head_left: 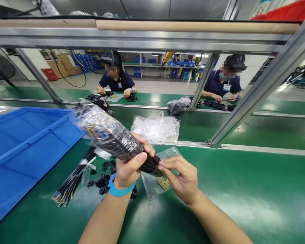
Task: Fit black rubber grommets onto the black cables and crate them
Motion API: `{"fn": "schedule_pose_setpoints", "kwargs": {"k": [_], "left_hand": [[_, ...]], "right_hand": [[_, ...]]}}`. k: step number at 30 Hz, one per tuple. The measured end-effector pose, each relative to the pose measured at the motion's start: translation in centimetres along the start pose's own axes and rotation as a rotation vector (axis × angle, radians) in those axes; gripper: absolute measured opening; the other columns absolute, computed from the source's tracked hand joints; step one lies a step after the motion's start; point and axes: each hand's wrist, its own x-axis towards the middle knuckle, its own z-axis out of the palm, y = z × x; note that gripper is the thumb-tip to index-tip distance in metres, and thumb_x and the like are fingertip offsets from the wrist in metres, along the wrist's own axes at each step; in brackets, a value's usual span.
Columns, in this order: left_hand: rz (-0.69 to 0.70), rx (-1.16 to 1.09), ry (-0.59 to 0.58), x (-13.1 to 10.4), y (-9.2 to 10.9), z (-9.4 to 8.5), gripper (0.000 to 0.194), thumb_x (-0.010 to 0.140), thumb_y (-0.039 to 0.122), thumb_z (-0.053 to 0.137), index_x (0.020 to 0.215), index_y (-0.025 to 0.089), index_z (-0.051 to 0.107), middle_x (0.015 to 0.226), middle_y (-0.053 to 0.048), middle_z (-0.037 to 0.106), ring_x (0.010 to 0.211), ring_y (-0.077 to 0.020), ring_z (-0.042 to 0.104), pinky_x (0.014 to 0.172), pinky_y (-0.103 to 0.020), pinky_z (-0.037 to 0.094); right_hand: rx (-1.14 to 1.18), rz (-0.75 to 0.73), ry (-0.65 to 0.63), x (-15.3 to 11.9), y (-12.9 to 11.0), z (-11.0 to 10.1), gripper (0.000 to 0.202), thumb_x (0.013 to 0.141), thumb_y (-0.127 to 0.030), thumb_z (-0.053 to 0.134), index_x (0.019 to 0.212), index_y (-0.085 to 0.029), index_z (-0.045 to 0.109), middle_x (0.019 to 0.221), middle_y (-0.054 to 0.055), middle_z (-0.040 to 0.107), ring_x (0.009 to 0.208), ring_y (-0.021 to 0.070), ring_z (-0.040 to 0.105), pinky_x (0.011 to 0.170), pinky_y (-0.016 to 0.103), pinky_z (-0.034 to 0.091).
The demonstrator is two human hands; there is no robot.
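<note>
My left hand [130, 164], with a blue band at its wrist, is wrapped round a thick bundle of black cables [117, 139]. Clear plastic covers the bundle's upper left part, where coloured wire ends show through. The bundle is held tilted above the green bench. At its lower right end, my right hand [181, 176] pinches the cable ends or the plastic edge between thumb and fingers; which one I cannot tell. Under the hands lies a clear flat bag [152, 188] with a yellowish speckled piece [163, 183] on or in it.
Left stands a large blue bin [27, 142]. Beside it lie a tied cable bundle [73, 176] and small black parts [103, 181]. Crumpled clear plastic [156, 128] lies behind my hands. A metal frame post [264, 78] rises at right. Two co-workers [119, 79] sit across the bench.
</note>
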Motion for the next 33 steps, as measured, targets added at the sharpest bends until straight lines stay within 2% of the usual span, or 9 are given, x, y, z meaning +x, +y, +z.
{"fn": "schedule_pose_setpoints", "kwargs": {"k": [8,14,20,22,25,27,29,30,33], "left_hand": [[-0.063,-0.065,0.166,0.2,0.1,0.2,0.026,0.073,0.030,0.083,0.092,0.021,0.069,0.072,0.002,0.066,0.065,-0.0133,0.066,0.069,-0.029,0.058],[-0.358,-0.263,0.442,1.3,1.3,0.0,0.029,0.061,0.027,0.083,0.084,0.018,0.068,0.067,0.005,0.063,0.058,-0.0094,0.061,0.060,-0.024,0.058],[-0.523,-0.248,0.503,1.9,0.8,0.0,0.028,0.059,0.023,0.080,0.082,0.017,0.066,0.065,0.005,0.064,0.055,-0.0098,0.062,0.057,-0.024,0.058],[-0.498,-0.255,0.539,2.5,0.8,-0.9,0.029,0.059,0.023,0.079,0.083,0.017,0.065,0.066,0.005,0.064,0.055,-0.0089,0.062,0.058,-0.023,0.058],[-0.342,-0.293,0.677,3.7,2.0,-4.0,0.023,0.064,0.021,0.076,0.080,0.017,0.061,0.064,0.006,0.062,0.054,-0.0058,0.060,0.057,-0.018,0.055],[-0.145,-0.305,0.811,4.3,3.4,-6.6,0.014,0.071,0.019,0.070,0.077,0.018,0.057,0.063,0.008,0.061,0.052,-0.0043,0.059,0.058,-0.018,0.055],[-0.025,-0.292,0.858,4.6,4.9,-8.3,0.010,0.080,0.019,0.064,0.076,0.019,0.055,0.063,0.008,0.063,0.053,-0.0054,0.060,0.059,-0.021,0.056],[0.027,-0.271,0.882,4.5,5.4,-8.7,0.011,0.083,0.022,0.061,0.074,0.020,0.054,0.063,0.008,0.062,0.052,-0.0057,0.060,0.056,-0.020,0.056],[-0.047,-0.234,0.792,4.0,5.9,-7.6,0.006,0.079,0.025,0.063,0.078,0.019,0.060,0.063,0.006,0.062,0.053,-0.0063,0.060,0.057,-0.020,0.057]], "right_hand": [[-0.013,0.008,0.008,-0.8,1.0,0.3,0.010,0.102,-0.016,0.053,0.099,-0.023,0.060,0.095,0.004,0.071,0.086,0.0173,0.071,0.077,0.030,0.058],[0.107,-0.090,-0.099,-0.2,0.1,-0.2,0.012,0.110,-0.027,0.045,0.103,-0.024,0.054,0.093,0.004,0.071,0.087,0.0173,0.068,0.080,0.033,0.056],[0.126,-0.041,-0.270,0.2,0.1,-1.0,0.015,0.112,-0.031,0.040,0.101,-0.025,0.048,0.084,0.001,0.064,0.075,0.0158,0.061,0.071,0.030,0.052],[0.147,-0.025,-0.341,0.1,0.2,-1.7,0.015,0.112,-0.031,0.038,0.101,-0.026,0.046,0.082,0.000,0.061,0.073,0.0152,0.058,0.069,0.029,0.051],[0.210,0.053,-0.371,-0.2,0.1,-3.0,0.013,0.111,-0.030,0.040,0.099,-0.027,0.045,0.078,-0.002,0.056,0.068,0.0141,0.053,0.064,0.027,0.049],[0.215,0.105,-0.322,-0.1,0.1,-3.5,0.011,0.109,-0.028,0.045,0.098,-0.027,0.047,0.077,-0.003,0.055,0.066,0.0139,0.051,0.063,0.026,0.048],[0.155,0.116,-0.237,0.2,0.0,-3.2,0.009,0.108,-0.025,0.049,0.099,-0.027,0.051,0.076,-0.003,0.057,0.066,0.0139,0.052,0.063,0.026,0.048],[0.115,0.099,-0.202,0.4,0.0,-2.8,0.007,0.107,-0.024,0.052,0.101,-0.026,0.054,0.076,-0.003,0.059,0.066,0.0137,0.054,0.063,0.026,0.048],[0.019,-0.003,-0.186,1.1,0.0,-1.3,0.014,0.107,-0.024,0.056,0.119,-0.026,0.062,0.084,-0.001,0.068,0.067,0.0128,0.057,0.065,0.027,0.050]]}}
